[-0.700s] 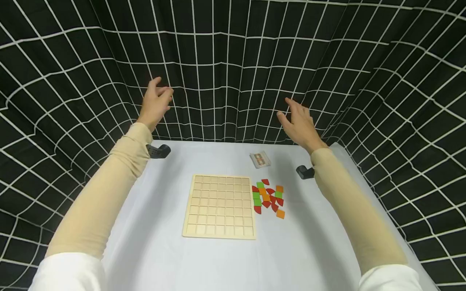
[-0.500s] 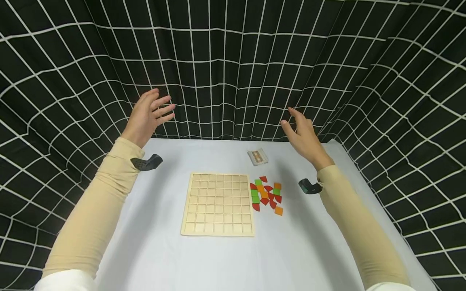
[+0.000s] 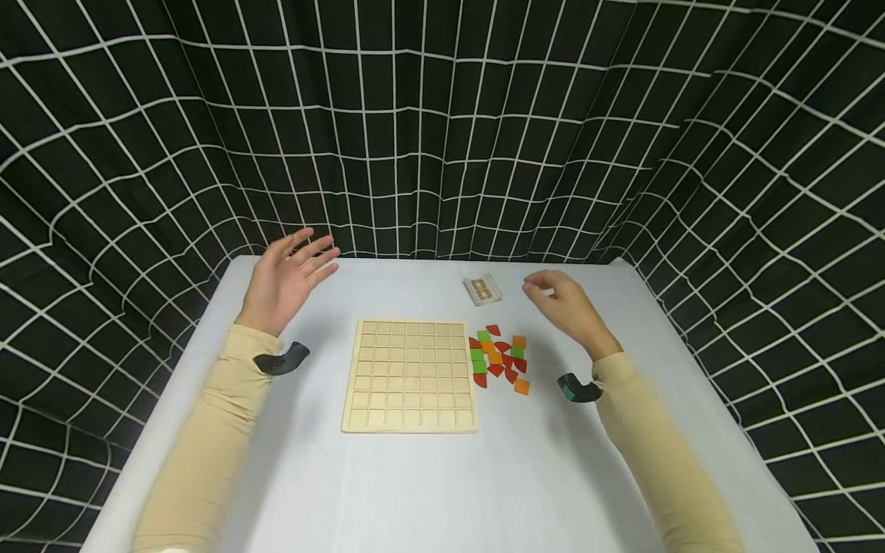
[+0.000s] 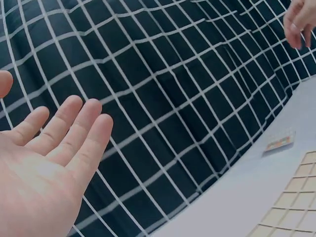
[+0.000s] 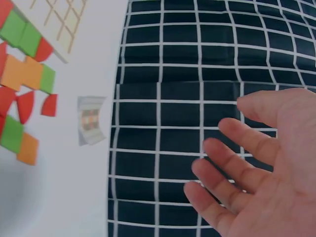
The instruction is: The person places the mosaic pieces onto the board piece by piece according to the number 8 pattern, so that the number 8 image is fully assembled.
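Left hand: we see the left hand (image 3: 286, 278) held above the table's (image 3: 415, 491) far-left part, palm up-ish, fingers straight & spread, holding nothing. Wrist view shows the same flat palm (image 4: 44, 168) vs. the grid backdrop.
Right hand: the right hand (image 3: 563, 307) hangs over the far-right part of the table, fingers loosely bent, nothing in its grasp. Wrist view confirms: relaxed fingers (image 5: 232, 173), empty.
Nearest to right hand: the pile of coloured pieces (image 3: 499, 358), just left of & nearer us than the hand, not touching. Also near: the small packet (image 3: 482, 289), left of the fingertips, apart from them.
Nearest to left hand: the wooden grid board (image 3: 410, 375), to its right & nearer us; we see no contact.
Board: lies flat at table centre, square cells, all of them bare wood as far as we can tell.
Pieces: red, green, orange; squares & quarter-round shapes, loose cluster touching or just beside the board's right edge. Wrist view shows them (image 5: 24, 94) flat on the cloth.
Packet: clear wrapper w/ small pattern inside, beyond the pieces, near the table's far edge; content too small to tell.
Wrists: dark camera mounts on both, left (image 3: 280, 359), right (image 3: 577, 388).
Sleeves: beige, both forearms.
Backdrop: black cloth w/ white grid (image 3: 442, 123) round 3 sides.
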Demonstrator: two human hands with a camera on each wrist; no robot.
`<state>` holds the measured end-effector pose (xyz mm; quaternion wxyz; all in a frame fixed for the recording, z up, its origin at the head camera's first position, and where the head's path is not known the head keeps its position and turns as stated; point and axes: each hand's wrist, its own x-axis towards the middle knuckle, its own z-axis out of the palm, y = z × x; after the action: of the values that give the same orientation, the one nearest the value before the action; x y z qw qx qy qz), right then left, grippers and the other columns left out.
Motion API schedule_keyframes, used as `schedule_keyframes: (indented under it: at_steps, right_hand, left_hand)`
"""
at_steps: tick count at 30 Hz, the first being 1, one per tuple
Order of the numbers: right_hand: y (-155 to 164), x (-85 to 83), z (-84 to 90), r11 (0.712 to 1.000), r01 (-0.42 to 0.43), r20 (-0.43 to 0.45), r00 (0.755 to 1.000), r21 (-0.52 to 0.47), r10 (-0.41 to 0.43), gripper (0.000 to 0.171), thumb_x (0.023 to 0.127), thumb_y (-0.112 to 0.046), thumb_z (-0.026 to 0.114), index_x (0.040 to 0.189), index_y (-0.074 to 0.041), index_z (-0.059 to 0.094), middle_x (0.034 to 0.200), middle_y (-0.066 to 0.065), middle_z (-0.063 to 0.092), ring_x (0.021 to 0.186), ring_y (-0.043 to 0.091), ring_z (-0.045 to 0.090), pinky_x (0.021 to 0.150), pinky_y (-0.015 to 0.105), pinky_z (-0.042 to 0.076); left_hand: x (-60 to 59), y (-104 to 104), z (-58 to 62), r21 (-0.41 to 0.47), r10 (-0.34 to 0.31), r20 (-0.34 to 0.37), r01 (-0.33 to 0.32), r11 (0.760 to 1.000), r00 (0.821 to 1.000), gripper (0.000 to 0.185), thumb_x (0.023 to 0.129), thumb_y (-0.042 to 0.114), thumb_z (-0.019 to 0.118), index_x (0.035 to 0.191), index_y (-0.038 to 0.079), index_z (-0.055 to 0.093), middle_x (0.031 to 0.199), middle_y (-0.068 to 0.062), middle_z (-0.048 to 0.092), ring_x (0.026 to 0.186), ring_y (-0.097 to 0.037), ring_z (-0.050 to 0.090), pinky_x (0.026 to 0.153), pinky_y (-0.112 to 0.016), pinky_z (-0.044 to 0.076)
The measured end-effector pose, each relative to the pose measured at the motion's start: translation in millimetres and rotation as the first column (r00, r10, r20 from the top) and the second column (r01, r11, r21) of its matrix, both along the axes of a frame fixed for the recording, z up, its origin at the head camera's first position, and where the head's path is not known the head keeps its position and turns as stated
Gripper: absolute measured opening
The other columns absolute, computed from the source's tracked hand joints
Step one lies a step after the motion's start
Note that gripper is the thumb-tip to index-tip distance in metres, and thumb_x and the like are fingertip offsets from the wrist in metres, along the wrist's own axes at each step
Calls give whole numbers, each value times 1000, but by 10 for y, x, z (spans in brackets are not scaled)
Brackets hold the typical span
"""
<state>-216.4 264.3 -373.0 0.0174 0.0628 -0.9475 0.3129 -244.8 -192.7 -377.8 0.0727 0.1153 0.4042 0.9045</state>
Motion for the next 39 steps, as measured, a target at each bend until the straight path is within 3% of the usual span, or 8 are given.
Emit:
schedule_keyframes:
  at_steps: [4, 10, 15, 24, 28, 31, 36, 39]
  right_hand:
    - [2, 22, -152, 1000, 12, 77, 997, 2, -12, 44, 106, -39, 50, 135, -8, 59, 132, 16, 62, 121, 35, 57, 99, 55, 57]
    - [-20, 20, -342, 1000, 29, 159, 987, -10, -27, 42, 105, -40, 52, 133, -10, 61, 129, 15, 65, 117, 33, 57, 101, 53, 56]
    - [-41, -76, -538, 999, 47, 214, 976, -11, -44, 38, 104, -38, 55, 130, -11, 62, 123, 14, 67, 110, 31, 59, 98, 49, 58]
    - [-112, -320, -779, 1000, 1, 280, 960, 8, -3, 36, 107, -30, 49, 131, -9, 65, 124, 14, 67, 104, 29, 57, 99, 48, 57]
    - [-123, -389, -880, 999, -11, 311, 950, 35, 0, 32, 104, -22, 52, 131, -10, 65, 125, 15, 64, 99, 28, 58, 95, 46, 59]
    - [-128, -432, -954, 996, -66, 319, 947, 53, 45, 32, 100, -12, 56, 130, -10, 65, 124, 16, 61, 96, 27, 59, 95, 46, 61]
    - [-150, -480, -1039, 979, -183, 322, 936, 89, 146, 36, 96, -5, 58, 131, -9, 65, 126, 15, 59, 103, 27, 57, 104, 51, 57]
    - [-161, -503, -1057, 973, -199, 330, 932, 113, 153, 37, 97, -8, 59, 133, -10, 64, 127, 14, 60, 107, 28, 57, 108, 52, 55]
  left_hand:
    - [65, 5, -272, 150, -42, 51, 34, 988, 998, 44, 110, 30, 43, 148, 10, 35, 147, -16, 47, 139, -31, 49, 127, -40, 35]
    - [238, 137, -735, 405, -128, 125, 67, 912, 984, 43, 110, 28, 42, 148, 8, 39, 161, -18, 33, 143, -31, 48, 129, -37, 31]
    - [277, 218, -1047, 513, -167, 163, 62, 856, 972, 42, 110, 28, 40, 147, 8, 39, 156, -18, 40, 141, -32, 49, 132, -37, 24]
    - [222, 350, -1298, 544, -198, 247, 33, 838, 949, 46, 110, 31, 41, 151, 10, 34, 150, -18, 46, 144, -31, 45, 131, -38, 27]
    - [229, 404, -1391, 559, -198, 264, 17, 829, 944, 42, 110, 32, 40, 146, 9, 39, 156, -17, 40, 152, -30, 32, 133, -38, 19]
    - [225, 416, -1486, 540, -196, 277, 16, 841, 941, 44, 110, 33, 40, 148, 11, 37, 162, -14, 32, 158, -28, 17, 134, -38, 15]
    - [207, 391, -1635, 520, -204, 261, 40, 853, 944, 52, 111, 36, 38, 156, 14, 26, 163, -12, 30, 159, -27, 13, 134, -39, 14]
    - [193, 376, -1683, 532, -219, 227, 67, 844, 949, 55, 112, 37, 31, 160, 16, 17, 166, -12, 27, 160, -26, 8, 135, -39, 11]
